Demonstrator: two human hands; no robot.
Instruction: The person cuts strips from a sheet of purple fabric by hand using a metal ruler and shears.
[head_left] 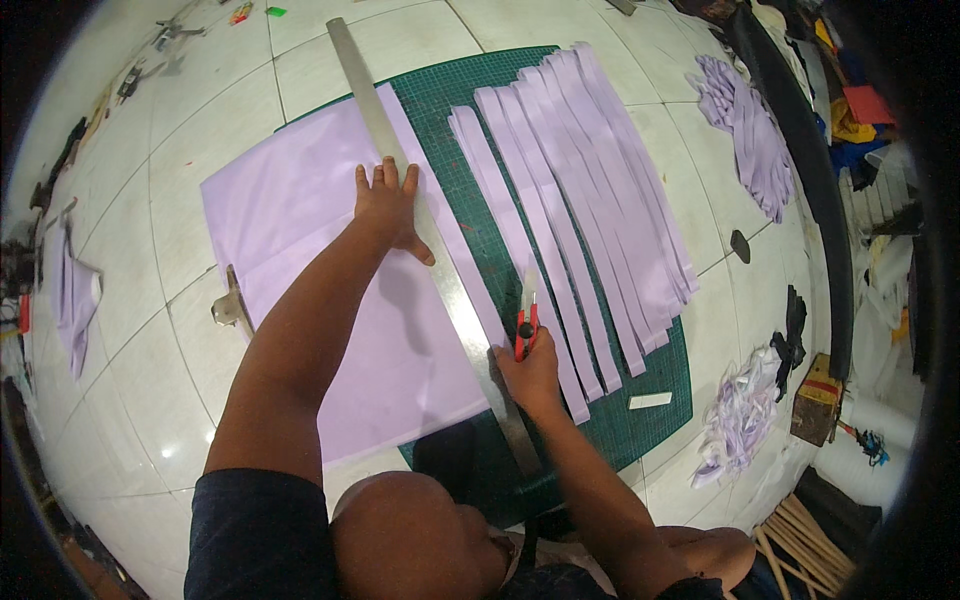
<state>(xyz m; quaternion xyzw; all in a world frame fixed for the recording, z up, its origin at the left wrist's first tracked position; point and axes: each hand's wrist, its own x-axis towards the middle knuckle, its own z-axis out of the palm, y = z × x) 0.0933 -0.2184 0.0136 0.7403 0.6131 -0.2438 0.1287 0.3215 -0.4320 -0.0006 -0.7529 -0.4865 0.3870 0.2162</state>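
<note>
My left hand presses flat with fingers spread on a long metal ruler, which lies slantwise across a sheet of lilac fabric. A narrow band of that fabric shows along the ruler's right side. My right hand is closed around a red utility knife with a black knob, its pale blade pointing away from me. This hand is beside the ruler's near part. To its right lie several long lilac fabric strips, side by side. Beneath everything is a green cutting mat.
A metal clip sits at the fabric's left edge. On the mat lies a small white piece. Lilac cloth heaps and tangled scraps are on the tiled floor at right, near a dark block and wooden sticks.
</note>
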